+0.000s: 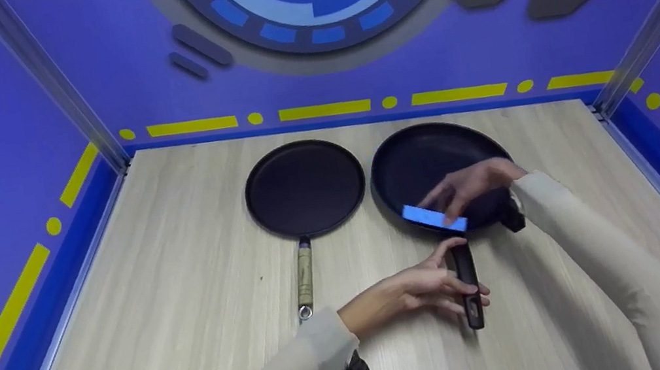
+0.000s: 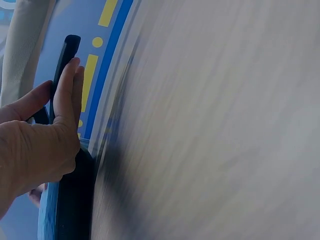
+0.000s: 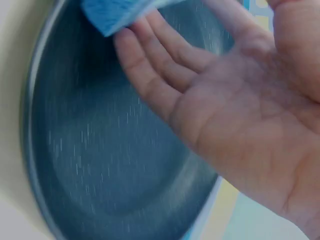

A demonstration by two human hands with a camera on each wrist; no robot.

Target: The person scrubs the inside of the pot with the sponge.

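Sponge (image 1: 424, 216), blue and narrow, is pinched between thumb and fingers of my right hand (image 1: 469, 185), just inside the near rim of the big pan (image 1: 417, 159). My left hand (image 1: 422, 286) grips that pan's black handle (image 1: 465, 266), thumb on one side and fingers round the other. I'd judge I'm partway through wiping this pan: the hold is set and the sponge is at the side nearest me. Pale flecks show on its dark inside in my right wrist view, though blur keeps me from telling whether they're wet spots or just shine. How much I've covered I can't tell. The flat pan (image 1: 305, 189) lies just to the left, neither hand on it, and whether it's been wiped doesn't show
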